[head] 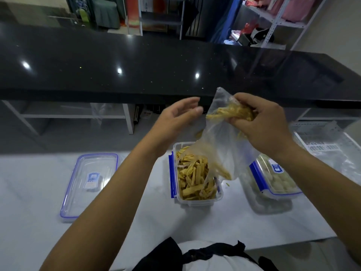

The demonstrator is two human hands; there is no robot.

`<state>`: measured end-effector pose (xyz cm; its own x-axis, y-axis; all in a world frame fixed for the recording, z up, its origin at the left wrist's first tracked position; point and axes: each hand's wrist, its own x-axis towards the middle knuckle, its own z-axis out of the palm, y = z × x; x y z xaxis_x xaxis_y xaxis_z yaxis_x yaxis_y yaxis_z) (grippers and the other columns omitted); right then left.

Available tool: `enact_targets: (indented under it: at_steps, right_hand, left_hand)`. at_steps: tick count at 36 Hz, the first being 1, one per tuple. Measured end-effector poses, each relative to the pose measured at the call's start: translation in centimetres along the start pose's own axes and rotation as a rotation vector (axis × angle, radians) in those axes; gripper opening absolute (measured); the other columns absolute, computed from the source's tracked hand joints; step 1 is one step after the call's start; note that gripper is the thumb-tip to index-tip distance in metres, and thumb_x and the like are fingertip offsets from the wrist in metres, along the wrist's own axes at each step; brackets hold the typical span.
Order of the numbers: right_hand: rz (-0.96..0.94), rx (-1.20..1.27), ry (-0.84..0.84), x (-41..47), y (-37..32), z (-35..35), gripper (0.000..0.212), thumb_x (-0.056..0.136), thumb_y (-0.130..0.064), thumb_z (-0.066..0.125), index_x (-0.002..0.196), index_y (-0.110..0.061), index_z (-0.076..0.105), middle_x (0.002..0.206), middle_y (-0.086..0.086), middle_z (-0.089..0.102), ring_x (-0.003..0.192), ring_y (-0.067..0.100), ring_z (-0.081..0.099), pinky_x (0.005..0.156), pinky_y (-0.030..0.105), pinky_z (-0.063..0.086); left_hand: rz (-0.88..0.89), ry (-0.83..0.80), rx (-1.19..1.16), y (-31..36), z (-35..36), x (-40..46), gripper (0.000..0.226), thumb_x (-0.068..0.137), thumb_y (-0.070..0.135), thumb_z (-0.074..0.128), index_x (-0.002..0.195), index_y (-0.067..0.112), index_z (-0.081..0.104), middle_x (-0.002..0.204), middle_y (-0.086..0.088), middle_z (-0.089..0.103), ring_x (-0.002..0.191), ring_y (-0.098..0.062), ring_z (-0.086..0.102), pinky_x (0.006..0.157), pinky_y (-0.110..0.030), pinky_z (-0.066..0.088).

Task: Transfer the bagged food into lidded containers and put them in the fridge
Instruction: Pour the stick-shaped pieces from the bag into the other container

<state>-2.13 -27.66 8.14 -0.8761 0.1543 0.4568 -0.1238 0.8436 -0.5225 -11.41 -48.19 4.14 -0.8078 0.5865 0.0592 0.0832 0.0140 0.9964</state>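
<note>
Nearest the camera, the white surface [224,227] ends in a front edge just before the person's body, and a broad bare stretch of it lies in front of the open container [195,178], which serves as the landmark here. That container stands mid-surface, its blue clip on the left side, filled with yellow food strips [193,182]. One stray strip lies on the surface just right of its right wall. Left of it, well apart, a clear lid [89,184] with a blue seal lies flat, open surface between the two. Right of it, near, a lidded container [273,178] holds pale round pieces.

Above the open container hangs the clear plastic bag [218,145], mouth down over the container's rim, strips sliding out. The right hand [259,124] grips the bag's upper end, fingers curled round a bunch of strips inside the plastic. The left hand [175,120] hovers just left of the bag, fingers relaxed and loosely spread, holding nothing.

Beyond the container, the white surface meets a raised black counter [156,71] whose front edge overhangs it. Right of the lidded container lies a white slotted tray [322,145].
</note>
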Motion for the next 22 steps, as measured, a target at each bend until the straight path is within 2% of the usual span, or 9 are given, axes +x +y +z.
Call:
enact_targets:
  at_steps: [2,4,6,9,12,16,19,22]
  right_hand:
    - [-0.022,-0.028,-0.033,0.0,-0.1,0.2,0.044,0.082,-0.021,0.078,0.124,-0.017,0.065,0.098,-0.009,0.064,0.083,0.001,0.058,0.077,0.008,0.042]
    - [-0.044,-0.033,-0.061,0.0,-0.2,0.2,0.046,0.082,-0.021,0.079,0.125,-0.016,0.065,0.097,-0.007,0.064,0.084,-0.001,0.058,0.077,0.008,0.043]
    - [-0.069,-0.027,-0.074,0.0,-0.3,0.2,0.045,0.082,-0.021,0.078,0.124,-0.017,0.065,0.096,-0.005,0.066,0.085,0.004,0.060,0.078,0.019,0.050]
    - [-0.105,-0.045,-0.071,0.1,-0.5,0.1,0.040,0.083,-0.019,0.076,0.122,-0.019,0.065,0.096,-0.002,0.067,0.085,0.012,0.061,0.078,0.034,0.054]
    - [-0.093,-0.049,-0.082,0.3,-0.4,-0.2,0.040,0.083,-0.020,0.076,0.122,-0.020,0.064,0.099,-0.006,0.065,0.088,0.010,0.061,0.080,0.033,0.054]
    - [-0.006,-0.062,-0.110,0.4,0.2,-0.6,0.045,0.080,-0.021,0.077,0.122,-0.024,0.063,0.099,-0.009,0.067,0.089,0.009,0.063,0.080,0.027,0.052]
    - [0.055,-0.105,-0.117,0.5,1.2,-1.0,0.036,0.078,-0.023,0.079,0.112,-0.024,0.067,0.091,-0.008,0.068,0.082,0.009,0.062,0.075,0.024,0.049]
    - [0.100,-0.092,-0.174,0.5,2.1,-1.5,0.019,0.078,-0.022,0.081,0.094,-0.020,0.072,0.080,-0.008,0.069,0.074,0.006,0.063,0.071,0.022,0.051]
  left_hand:
    - [-0.009,-0.020,-0.060,1.1,0.4,1.1,0.042,0.096,0.034,0.060,0.135,0.020,0.059,0.124,0.007,0.068,0.108,0.000,0.064,0.083,-0.014,0.051]
    - [-0.008,-0.043,-0.092,1.5,1.0,1.9,0.037,0.096,0.030,0.062,0.128,0.013,0.065,0.117,0.000,0.072,0.107,-0.009,0.068,0.089,-0.026,0.053]
    - [-0.012,-0.037,-0.147,1.8,1.4,2.3,0.032,0.095,0.020,0.064,0.121,0.004,0.068,0.112,-0.005,0.073,0.096,-0.009,0.071,0.079,-0.022,0.055]
    - [-0.007,0.005,-0.203,1.9,1.9,2.6,0.028,0.092,0.011,0.066,0.116,-0.005,0.069,0.123,-0.008,0.067,0.093,-0.005,0.071,0.073,-0.018,0.055]
    - [0.039,0.103,-0.175,1.7,1.8,3.0,0.025,0.091,0.013,0.069,0.111,0.000,0.072,0.120,-0.005,0.070,0.104,-0.010,0.069,0.086,-0.026,0.056]
    - [0.083,0.206,-0.193,2.0,1.0,3.1,0.025,0.090,0.010,0.069,0.111,-0.001,0.071,0.117,-0.005,0.072,0.102,-0.003,0.068,0.089,-0.018,0.054]
    - [0.088,0.235,-0.228,2.0,0.3,3.0,0.024,0.089,0.012,0.071,0.110,0.002,0.073,0.113,-0.007,0.074,0.107,-0.014,0.069,0.102,-0.034,0.052]
    - [0.086,0.265,-0.240,2.0,-0.4,2.9,0.025,0.090,0.013,0.071,0.111,0.002,0.073,0.106,-0.009,0.075,0.099,-0.015,0.070,0.099,-0.035,0.053]
